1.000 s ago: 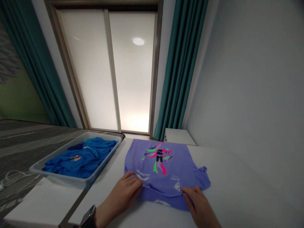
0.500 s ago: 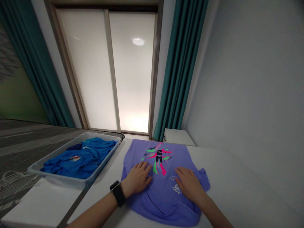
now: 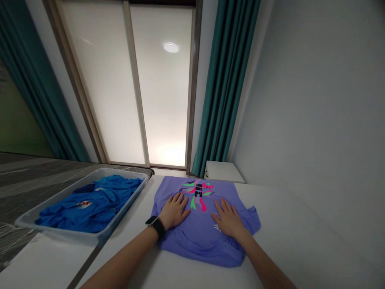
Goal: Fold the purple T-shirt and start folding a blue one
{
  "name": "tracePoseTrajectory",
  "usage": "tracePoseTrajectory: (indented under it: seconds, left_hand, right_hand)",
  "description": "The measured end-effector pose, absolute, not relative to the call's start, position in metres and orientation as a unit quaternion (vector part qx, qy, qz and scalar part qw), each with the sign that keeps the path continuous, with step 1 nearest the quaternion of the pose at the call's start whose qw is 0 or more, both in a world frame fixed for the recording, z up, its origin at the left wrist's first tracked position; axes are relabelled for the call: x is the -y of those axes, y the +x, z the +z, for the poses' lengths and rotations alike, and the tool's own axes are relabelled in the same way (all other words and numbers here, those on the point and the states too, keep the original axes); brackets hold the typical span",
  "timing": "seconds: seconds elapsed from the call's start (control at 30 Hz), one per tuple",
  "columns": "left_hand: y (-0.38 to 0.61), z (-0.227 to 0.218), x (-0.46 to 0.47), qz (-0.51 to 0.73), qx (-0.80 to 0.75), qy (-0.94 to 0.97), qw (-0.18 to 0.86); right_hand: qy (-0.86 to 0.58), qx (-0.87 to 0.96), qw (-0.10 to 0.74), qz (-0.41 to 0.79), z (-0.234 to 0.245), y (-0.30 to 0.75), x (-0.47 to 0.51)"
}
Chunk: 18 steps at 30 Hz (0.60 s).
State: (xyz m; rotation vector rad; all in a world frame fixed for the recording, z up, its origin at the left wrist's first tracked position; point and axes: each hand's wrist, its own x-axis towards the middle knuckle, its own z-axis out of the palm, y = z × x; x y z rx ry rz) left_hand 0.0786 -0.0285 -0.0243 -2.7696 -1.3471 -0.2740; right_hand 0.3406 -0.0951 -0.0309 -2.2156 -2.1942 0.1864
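Observation:
A purple T-shirt (image 3: 198, 245) lies spread on the white table, its pink, green and black print facing up. My left hand (image 3: 174, 210), with a black watch (image 3: 155, 227) on the wrist, rests flat on the shirt just left of the print. On the right side of the shirt, my right hand (image 3: 229, 218) lies flat with fingers spread, partly covering some white lettering. Folds run across the shirt's near part, and a sleeve sticks out at its right edge. Neither hand grips the cloth.
Left of the shirt stands a translucent plastic bin (image 3: 118, 224) holding blue clothing (image 3: 99, 204). The white table (image 3: 288, 228) reaches to the wall on the right. Beyond it are a small white cabinet (image 3: 224, 171), a green curtain (image 3: 227, 88) and frosted sliding doors (image 3: 164, 100).
Both hands have slid forward over the shirt, away from me, and the right fingers have spread. The shirt's near edge now lies farther off. The camera view has shifted slightly.

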Motion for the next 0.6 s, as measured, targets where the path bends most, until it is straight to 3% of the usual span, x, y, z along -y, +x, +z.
tracePoseTrajectory:
  seconds: [0.33,0.6]
  left_hand:
    - [0.065,-0.022,0.042,-0.092,0.417,-0.904,0.023]
    - [0.138,-0.002,0.060,-0.103,0.334,-0.937,-0.016]
  right_hand:
    - [-0.674,0.730,0.061,0.092,-0.029,0.349,0.125]
    - [-0.696,0.709,0.110,0.008,-0.034,0.383,0.130]
